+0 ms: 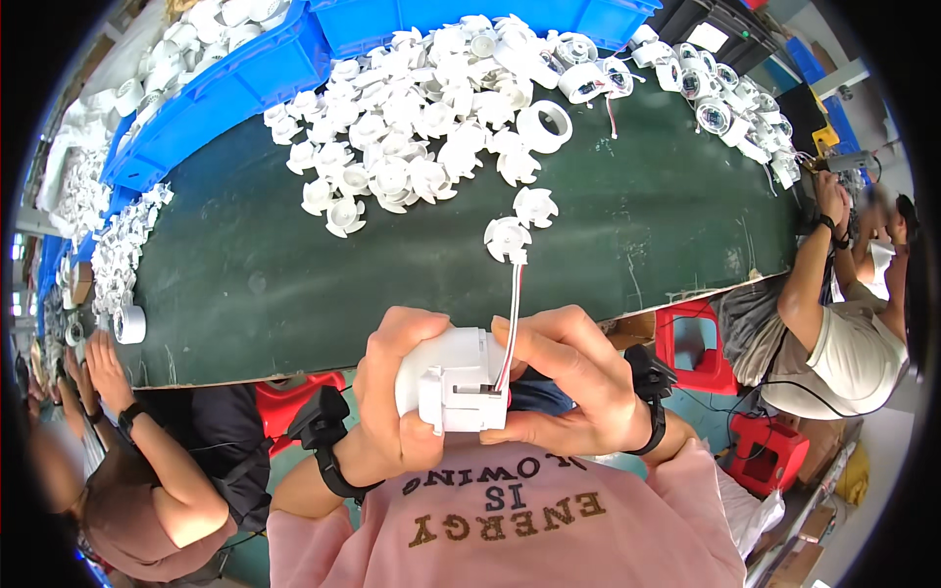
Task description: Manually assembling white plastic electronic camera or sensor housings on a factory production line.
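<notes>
In front of my chest, just off the near table edge, I hold a white round plastic housing point(453, 377) between both hands. My left hand point(394, 392) wraps its fingers around the rounded side. My right hand point(578, 377) grips the flatter, slotted side with thumb and fingers. Out of that side rises a thin red and white wire lead point(517, 304) with a small white connector at its tip. Beyond the connector two white fan impellers point(507, 238) lie on the green table. What is inside the housing is hidden from me.
A big heap of white impellers point(392, 147) covers the far middle of the table point(245, 304). A white ring point(544, 127) lies beside it. Blue bins point(225, 108) line the back. Wired round units point(716, 103) pile up at right. Co-workers' hands point(108, 372) show at left, others point(831, 201) at right.
</notes>
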The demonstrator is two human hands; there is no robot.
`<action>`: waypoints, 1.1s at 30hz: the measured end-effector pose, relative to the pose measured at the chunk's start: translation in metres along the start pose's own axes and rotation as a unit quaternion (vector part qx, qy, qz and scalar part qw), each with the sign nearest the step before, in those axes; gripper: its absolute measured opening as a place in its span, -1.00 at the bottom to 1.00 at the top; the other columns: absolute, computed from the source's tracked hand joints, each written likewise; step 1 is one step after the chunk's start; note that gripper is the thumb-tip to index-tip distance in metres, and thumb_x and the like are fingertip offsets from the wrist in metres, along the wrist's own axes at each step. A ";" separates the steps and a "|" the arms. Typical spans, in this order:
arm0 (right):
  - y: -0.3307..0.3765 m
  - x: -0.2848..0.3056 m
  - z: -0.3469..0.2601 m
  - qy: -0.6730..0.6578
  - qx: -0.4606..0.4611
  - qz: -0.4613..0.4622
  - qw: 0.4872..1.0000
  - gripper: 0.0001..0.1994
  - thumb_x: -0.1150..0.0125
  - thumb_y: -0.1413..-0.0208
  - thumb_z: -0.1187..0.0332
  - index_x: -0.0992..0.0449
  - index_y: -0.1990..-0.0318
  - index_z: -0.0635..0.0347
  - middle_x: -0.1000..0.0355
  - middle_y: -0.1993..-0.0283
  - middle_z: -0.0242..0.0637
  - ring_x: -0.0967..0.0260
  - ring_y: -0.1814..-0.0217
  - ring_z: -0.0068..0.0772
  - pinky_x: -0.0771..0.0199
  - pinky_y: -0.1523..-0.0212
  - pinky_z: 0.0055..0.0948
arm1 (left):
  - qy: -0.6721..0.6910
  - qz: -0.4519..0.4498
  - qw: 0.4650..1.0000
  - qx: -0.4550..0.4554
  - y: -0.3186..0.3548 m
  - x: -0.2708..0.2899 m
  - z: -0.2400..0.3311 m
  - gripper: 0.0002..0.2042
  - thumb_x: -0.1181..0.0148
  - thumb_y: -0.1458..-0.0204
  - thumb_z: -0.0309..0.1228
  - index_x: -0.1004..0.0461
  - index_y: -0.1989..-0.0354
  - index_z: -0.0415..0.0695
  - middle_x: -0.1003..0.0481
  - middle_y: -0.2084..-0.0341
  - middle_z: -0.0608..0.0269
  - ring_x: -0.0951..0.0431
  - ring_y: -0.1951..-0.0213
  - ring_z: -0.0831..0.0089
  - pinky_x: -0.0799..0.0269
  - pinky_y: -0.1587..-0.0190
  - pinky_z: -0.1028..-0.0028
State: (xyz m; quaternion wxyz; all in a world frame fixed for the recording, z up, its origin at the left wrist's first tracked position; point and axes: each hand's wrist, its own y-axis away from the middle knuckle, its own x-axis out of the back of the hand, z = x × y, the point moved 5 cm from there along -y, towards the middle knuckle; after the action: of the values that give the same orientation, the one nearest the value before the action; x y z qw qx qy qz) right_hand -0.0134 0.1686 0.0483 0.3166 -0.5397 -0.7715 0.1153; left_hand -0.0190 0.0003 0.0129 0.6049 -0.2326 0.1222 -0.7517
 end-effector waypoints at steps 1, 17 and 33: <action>0.000 -0.001 0.000 0.000 -0.001 0.000 1.000 -0.21 -0.59 0.31 0.36 -0.33 -0.15 0.43 -0.31 0.12 -0.17 -0.40 0.27 -0.46 -0.50 0.28 -0.49 | 0.000 -0.001 1.000 0.000 0.001 -0.001 -0.002 -0.35 0.12 -0.16 0.10 -0.24 -0.03 -0.39 -0.39 0.24 -0.05 -0.45 0.33 0.34 -0.38 0.30 0.41; -0.004 -0.007 0.010 0.087 -0.029 0.032 0.995 -0.31 -0.53 0.28 0.49 -0.36 -0.10 0.42 -0.32 0.11 -0.13 -0.40 0.29 -0.42 -0.49 0.39 -0.52 | 0.178 0.002 0.961 0.211 -0.008 0.000 -0.002 -0.38 -0.14 -0.08 -0.22 -0.10 -0.23 -0.33 -0.30 0.03 -0.03 -0.39 0.05 0.23 -0.27 -0.04 0.36; 0.029 0.226 0.114 0.352 -0.158 0.230 0.893 -0.58 -0.33 0.03 0.44 -0.41 -0.03 0.25 -0.36 0.01 -0.18 -0.36 0.05 -0.34 -0.46 0.17 -0.41 | -0.041 0.223 0.914 0.337 0.024 0.169 -0.056 -0.47 -0.06 -0.05 -0.21 -0.25 -0.18 -0.21 -0.43 0.12 0.17 -0.57 0.21 0.31 -0.45 0.44 0.55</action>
State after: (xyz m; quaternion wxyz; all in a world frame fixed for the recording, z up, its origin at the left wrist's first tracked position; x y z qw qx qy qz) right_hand -0.1106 0.4029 0.0270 0.4425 -0.7503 -0.4719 -0.1364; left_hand -0.0534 -0.1737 -0.0126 0.8040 -0.0117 -0.1145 -0.5833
